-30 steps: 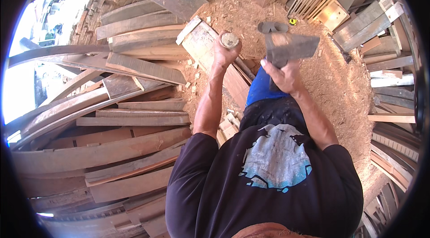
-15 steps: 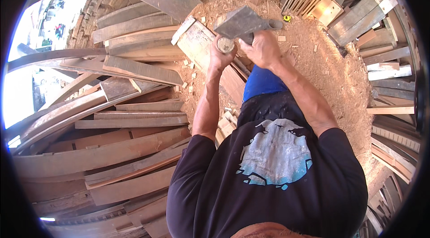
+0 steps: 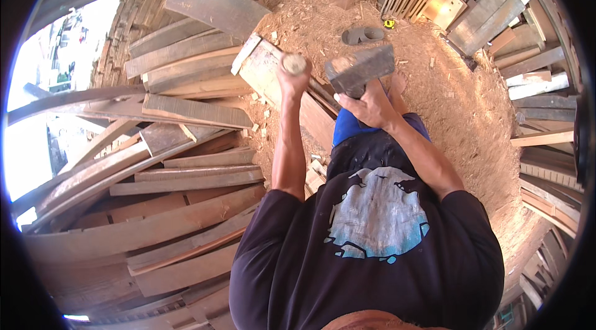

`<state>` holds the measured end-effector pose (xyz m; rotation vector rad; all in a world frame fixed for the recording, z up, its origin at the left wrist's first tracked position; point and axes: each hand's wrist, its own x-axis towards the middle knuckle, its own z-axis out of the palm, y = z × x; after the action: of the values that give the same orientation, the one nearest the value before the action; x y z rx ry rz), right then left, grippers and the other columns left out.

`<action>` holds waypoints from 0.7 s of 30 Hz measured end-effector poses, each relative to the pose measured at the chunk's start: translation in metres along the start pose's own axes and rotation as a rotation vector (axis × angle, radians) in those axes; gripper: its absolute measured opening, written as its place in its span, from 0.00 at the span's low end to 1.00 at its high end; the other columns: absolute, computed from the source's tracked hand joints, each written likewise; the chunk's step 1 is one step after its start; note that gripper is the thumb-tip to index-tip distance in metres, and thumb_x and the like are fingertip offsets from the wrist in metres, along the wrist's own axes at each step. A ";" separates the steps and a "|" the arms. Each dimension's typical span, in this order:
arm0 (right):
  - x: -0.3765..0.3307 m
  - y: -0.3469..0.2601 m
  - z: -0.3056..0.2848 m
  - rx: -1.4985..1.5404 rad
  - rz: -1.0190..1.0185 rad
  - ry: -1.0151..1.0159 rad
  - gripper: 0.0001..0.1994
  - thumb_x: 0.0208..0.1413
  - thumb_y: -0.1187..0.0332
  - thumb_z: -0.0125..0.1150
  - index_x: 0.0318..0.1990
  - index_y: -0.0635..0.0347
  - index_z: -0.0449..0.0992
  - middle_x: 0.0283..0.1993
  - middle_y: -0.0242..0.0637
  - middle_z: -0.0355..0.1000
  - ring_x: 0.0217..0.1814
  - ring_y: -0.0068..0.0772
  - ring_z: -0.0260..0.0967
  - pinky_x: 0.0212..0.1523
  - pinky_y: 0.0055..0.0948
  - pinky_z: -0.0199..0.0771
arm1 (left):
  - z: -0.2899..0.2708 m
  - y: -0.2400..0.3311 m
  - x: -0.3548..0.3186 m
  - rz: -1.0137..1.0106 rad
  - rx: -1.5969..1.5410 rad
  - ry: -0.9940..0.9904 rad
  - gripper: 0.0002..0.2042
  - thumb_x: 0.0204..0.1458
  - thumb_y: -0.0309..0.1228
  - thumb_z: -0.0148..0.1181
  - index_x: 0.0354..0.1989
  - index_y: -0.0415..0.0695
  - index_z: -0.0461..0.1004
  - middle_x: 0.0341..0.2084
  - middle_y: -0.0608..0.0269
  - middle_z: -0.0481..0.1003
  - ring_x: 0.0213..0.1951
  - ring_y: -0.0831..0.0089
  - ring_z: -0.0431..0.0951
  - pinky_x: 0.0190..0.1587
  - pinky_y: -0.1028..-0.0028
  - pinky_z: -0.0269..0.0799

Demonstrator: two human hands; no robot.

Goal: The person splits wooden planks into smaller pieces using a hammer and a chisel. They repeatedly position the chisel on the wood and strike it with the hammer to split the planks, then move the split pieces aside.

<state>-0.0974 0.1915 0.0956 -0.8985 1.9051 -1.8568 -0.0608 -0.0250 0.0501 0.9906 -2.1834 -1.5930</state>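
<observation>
My left hand (image 3: pixel 292 85) is closed around an upright chisel (image 3: pixel 294 63). Only the round, worn butt of its wooden handle shows; fist and angle hide the blade. Beneath that fist lies a pale wooden board (image 3: pixel 264 72), running from upper left towards my legs. In my right hand (image 3: pixel 372 106) is a dark, blocky wooden mallet (image 3: pixel 363 68), gripped by its handle. The mallet head is to the right of the chisel butt and apart from it. Its near end face looks battered and lighter brown.
Curved planks (image 3: pixel 186 106) are stacked along the left. Offcuts and boards (image 3: pixel 490 16) lean at the upper right. Grey sandals (image 3: pixel 363 35) and a yellow tape measure (image 3: pixel 389 24) lie on the floor of shavings (image 3: pixel 459 106), strewn with small chips.
The mallet has swung right and back towards me, away from the chisel, and turned. My left hand has shifted slightly left, still holding the chisel. The sandals now show fully.
</observation>
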 end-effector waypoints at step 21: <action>-0.011 0.003 -0.026 0.120 0.205 0.041 0.06 0.54 0.72 0.67 0.37 0.61 0.76 0.33 0.28 0.73 0.35 0.19 0.68 0.38 0.27 0.70 | 0.007 -0.012 0.009 0.135 -0.121 -0.078 0.09 0.47 0.24 0.68 0.33 0.42 0.73 0.25 0.69 0.77 0.28 0.81 0.76 0.33 0.77 0.73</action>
<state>-0.1063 0.2183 0.0931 -0.6077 1.8113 -1.8563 -0.0673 -0.0280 0.0354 0.7420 -2.1252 -1.7039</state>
